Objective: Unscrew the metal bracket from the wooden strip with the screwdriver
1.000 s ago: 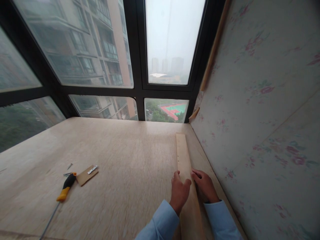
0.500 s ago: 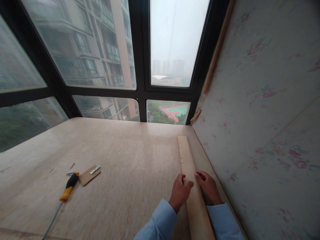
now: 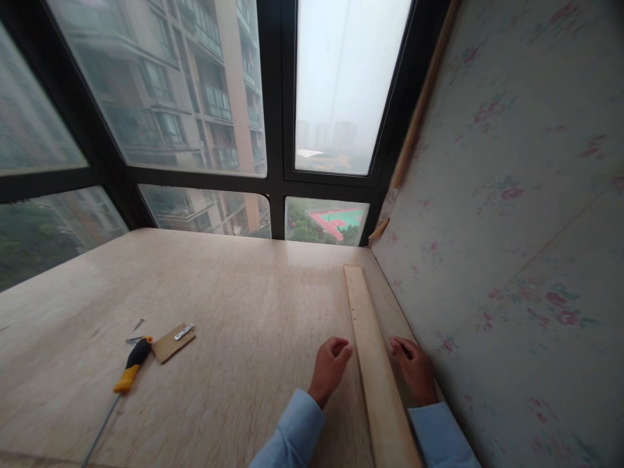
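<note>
A long pale wooden plank (image 3: 371,351) lies flat on the beige marble-patterned surface (image 3: 234,299), close to the wall on the right; small holes show along its left edge. My left hand (image 3: 329,368) hovers just left of the plank with its fingers curled in loosely and nothing in them. On the other side my right hand (image 3: 415,368) rests in the gap between plank and wall, its fingers stretched out low over the surface. Neither hand is on the plank. Both arms wear light blue sleeves.
A screwdriver with a black and yellow handle (image 3: 130,367) lies at the left, next to a small brown board (image 3: 168,342) bearing a flat metal bracket (image 3: 184,333). A loose screw (image 3: 139,323) lies nearby. Floral wallpaper (image 3: 511,214) covers the right wall; dark-framed windows (image 3: 277,182) close the back.
Both hands have come off the plank: the left moved out to its left side, the right out to its right side. The plank lies about where it was.
</note>
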Available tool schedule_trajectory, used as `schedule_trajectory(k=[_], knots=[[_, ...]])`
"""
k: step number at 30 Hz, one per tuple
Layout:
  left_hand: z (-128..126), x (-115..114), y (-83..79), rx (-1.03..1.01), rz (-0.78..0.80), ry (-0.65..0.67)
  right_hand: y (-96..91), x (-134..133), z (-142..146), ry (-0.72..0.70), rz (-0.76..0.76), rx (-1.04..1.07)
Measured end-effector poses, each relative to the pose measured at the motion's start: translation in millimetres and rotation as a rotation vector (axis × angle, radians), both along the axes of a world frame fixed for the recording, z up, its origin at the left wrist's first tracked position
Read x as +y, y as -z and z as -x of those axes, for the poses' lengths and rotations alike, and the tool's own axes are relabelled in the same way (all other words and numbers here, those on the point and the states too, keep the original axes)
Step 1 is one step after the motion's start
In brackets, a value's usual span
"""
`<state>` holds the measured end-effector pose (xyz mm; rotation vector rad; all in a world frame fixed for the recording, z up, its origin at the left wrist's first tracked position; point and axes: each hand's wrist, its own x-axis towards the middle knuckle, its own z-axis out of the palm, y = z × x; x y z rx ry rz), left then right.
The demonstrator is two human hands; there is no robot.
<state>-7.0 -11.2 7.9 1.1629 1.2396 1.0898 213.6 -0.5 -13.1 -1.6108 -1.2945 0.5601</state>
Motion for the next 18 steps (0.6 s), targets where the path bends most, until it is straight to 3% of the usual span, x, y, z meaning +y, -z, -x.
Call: schedule_trajectory(k=[4, 8, 18], knots=[[51, -10, 2.5, 0.007, -0.056, -0.072, -4.9, -4, -2, 0.047, 0.013, 0.017], [115, -33, -0.5, 0.154, -0.108, -0.17, -9.6, -8, 7, 0.024, 0.038, -0.001], [255, -85, -9.4, 0.511, -0.273, -0.724, -8.3, -13, 17, 0.08, 0.18, -0.044]])
